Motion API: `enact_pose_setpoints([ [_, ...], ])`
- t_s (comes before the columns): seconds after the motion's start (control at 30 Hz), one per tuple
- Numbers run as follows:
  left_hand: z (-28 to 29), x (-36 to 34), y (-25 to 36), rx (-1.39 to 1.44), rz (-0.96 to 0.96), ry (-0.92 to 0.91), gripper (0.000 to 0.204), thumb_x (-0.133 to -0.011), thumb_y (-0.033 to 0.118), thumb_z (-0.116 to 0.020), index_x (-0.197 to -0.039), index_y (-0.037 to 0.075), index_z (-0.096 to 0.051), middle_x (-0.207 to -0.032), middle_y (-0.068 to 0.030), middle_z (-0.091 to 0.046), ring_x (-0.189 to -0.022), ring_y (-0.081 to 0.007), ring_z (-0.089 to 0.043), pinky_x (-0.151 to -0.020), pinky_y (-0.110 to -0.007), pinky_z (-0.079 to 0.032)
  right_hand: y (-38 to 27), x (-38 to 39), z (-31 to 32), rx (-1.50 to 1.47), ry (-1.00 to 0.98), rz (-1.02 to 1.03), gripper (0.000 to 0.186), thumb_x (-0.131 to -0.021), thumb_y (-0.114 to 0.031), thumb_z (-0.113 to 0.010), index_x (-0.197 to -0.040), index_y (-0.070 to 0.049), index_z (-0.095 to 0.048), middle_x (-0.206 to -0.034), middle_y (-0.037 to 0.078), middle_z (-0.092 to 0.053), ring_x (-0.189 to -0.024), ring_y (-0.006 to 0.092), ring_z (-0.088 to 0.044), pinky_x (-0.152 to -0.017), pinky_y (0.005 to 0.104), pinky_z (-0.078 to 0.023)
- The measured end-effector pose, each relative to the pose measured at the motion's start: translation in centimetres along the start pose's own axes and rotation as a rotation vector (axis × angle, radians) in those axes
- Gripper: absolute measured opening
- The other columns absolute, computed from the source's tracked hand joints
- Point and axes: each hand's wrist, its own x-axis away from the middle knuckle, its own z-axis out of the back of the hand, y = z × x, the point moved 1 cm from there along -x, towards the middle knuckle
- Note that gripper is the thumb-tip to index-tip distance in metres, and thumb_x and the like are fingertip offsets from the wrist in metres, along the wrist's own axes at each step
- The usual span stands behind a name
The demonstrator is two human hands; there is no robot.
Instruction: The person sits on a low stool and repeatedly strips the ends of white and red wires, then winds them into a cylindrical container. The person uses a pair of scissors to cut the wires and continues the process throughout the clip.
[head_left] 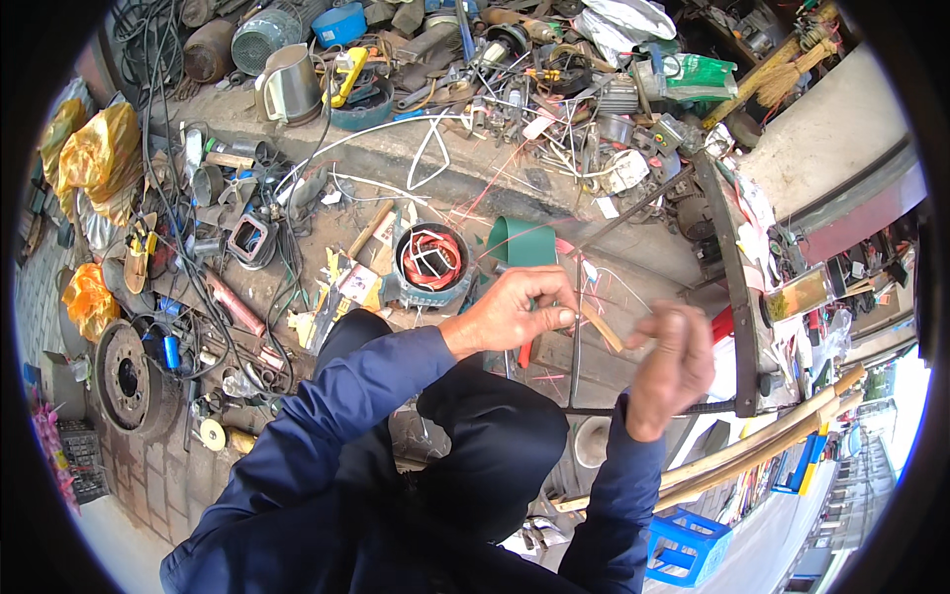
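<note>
My left hand (522, 309) is in front of my knees, thumb and forefinger pinched on what looks like a thin wire. To its right, my right hand (678, 358) is raised with curled fingers; motion blurs the fingertips, and what they hold, if anything, cannot be made out. A flat wooden strip (601, 327) shows between the hands; whether either one touches it is unclear. Beyond my left hand stands a round motor stator (432, 280) with red windings inside a dark housing. A curled green sheet (526, 244) lies to the right of the stator.
A metal frame (732, 287) stands on the right, near a blue plastic stool (688, 546). Motor parts, cables and a metal jug (289, 85) crowd the far ledge. On the left are a wheel rim (127, 376), yellow bags (99, 153) and scattered tools.
</note>
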Motion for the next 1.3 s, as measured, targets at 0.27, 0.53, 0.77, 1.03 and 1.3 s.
enact_pose_setpoints([
  [0.27,2.3,-0.9,1.7,0.272,0.007,0.207,0.014,-0.103,0.015,-0.075,-0.107,0.002,-0.072,-0.094,0.0044,-0.065,-0.083,-0.0023,-0.051,-0.079,-0.023,-0.046,-0.7,2.6,-3.5,0.045,-0.491,-0.398,0.022,-0.105,-0.019,-0.07,-0.115,0.0,-0.075,-0.084,0.003,-0.072,-0.066,0.0095,-0.063,-0.06,0.0265,-0.049],
  [0.53,2.0,-1.1,3.1,0.226,0.008,0.182,0.019,-0.103,0.018,-0.077,-0.107,0.001,-0.071,-0.106,-0.002,-0.07,-0.098,-0.0091,-0.063,-0.089,-0.028,-0.051,6.6,6.6,-10.5,0.068,-0.652,-0.45,0.031,-0.098,-0.023,-0.075,-0.108,0.006,-0.072,-0.093,0.024,-0.077,-0.091,0.0398,-0.076,-0.081,0.0484,-0.056],
  [0.77,2.7,-1.9,3.7,0.37,0.008,0.133,0.018,-0.103,0.022,-0.076,-0.102,0.005,-0.068,-0.099,-0.0055,-0.071,-0.097,-0.0114,-0.065,-0.085,-0.032,-0.05,5.7,5.6,-4.7,-0.044,-0.333,-0.554,0.023,-0.104,-0.023,-0.074,-0.105,0.0,-0.076,-0.078,0.001,-0.069,-0.063,0.007,-0.059,-0.059,0.0282,-0.048],
  [1.03,2.3,-3.0,4.1,0.37,0.066,0.117,0.021,-0.107,0.028,-0.072,-0.104,0.01,-0.063,-0.094,-0.0039,-0.072,-0.077,-0.0064,-0.055,-0.069,-0.023,-0.039,0.4,-1.6,1.6,-0.214,-0.077,-0.361,0.026,-0.108,-0.023,-0.072,-0.103,0.002,-0.073,-0.079,0.003,-0.068,-0.063,0.0068,-0.059,-0.057,0.0239,-0.047],
  [1.3,1.9,-4.0,3.6,0.205,-0.003,0.161,0.028,-0.109,0.03,-0.069,-0.115,0.003,-0.074,-0.096,-0.0024,-0.075,-0.076,-0.0055,-0.06,-0.067,-0.023,-0.047,-1.6,-4.3,1.3,-0.39,-0.034,-0.357,0.026,-0.109,-0.023,-0.07,-0.105,0.003,-0.071,-0.08,0.005,-0.067,-0.063,0.0092,-0.06,-0.058,0.0239,-0.046],
])
